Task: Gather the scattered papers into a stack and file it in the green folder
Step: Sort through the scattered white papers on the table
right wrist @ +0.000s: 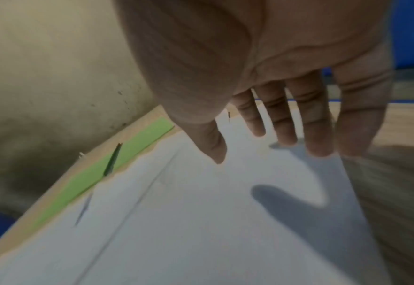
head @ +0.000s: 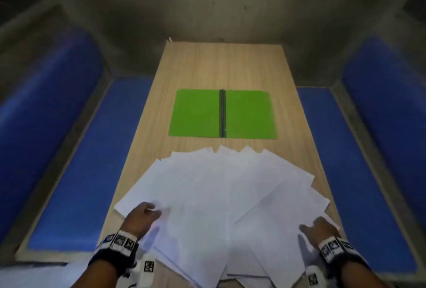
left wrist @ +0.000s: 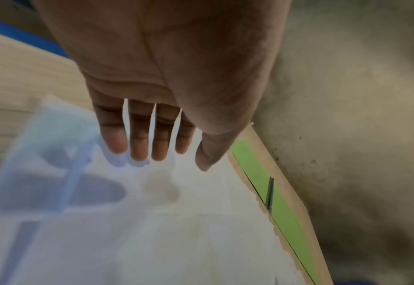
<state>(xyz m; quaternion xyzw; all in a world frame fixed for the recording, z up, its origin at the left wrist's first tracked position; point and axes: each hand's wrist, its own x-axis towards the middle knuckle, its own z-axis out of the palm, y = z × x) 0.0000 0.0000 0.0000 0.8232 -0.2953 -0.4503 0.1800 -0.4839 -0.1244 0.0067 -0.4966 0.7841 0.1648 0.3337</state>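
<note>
I've got the papers [head: 214, 197] fanned out in a wide, overlapping spread across the near half of the counter [head: 230, 66], their far corners poking up like a jagged crown. Just beyond them, apart from the sheets with a strip of bare wood between, the green folder [head: 196, 114] lies open and flat, its dark spine [head: 222, 113] running straight down the middle.

My left hand [head: 143, 217] is down at the left edge of the fan. From the left wrist view the grip is spread, fingers [left wrist: 140, 146] straight with thin gaps between them and the thumb out to the side, hovering just over the sheets [left wrist: 152, 231] with its shadow thrown on them; whether the tips touch, I cannot tell.

My right hand [head: 319, 227] sits at the right edge of the fan. The right wrist view shows the same thing: fingers [right wrist: 286, 123] extended and parted, thumb pointing down, nothing pinched, over the white sheets [right wrist: 189, 221]. The folder [right wrist: 118, 154] shows as a green strip past the paper edge.

Blue padded benches [head: 76, 160] run along both sides of the counter.
</note>
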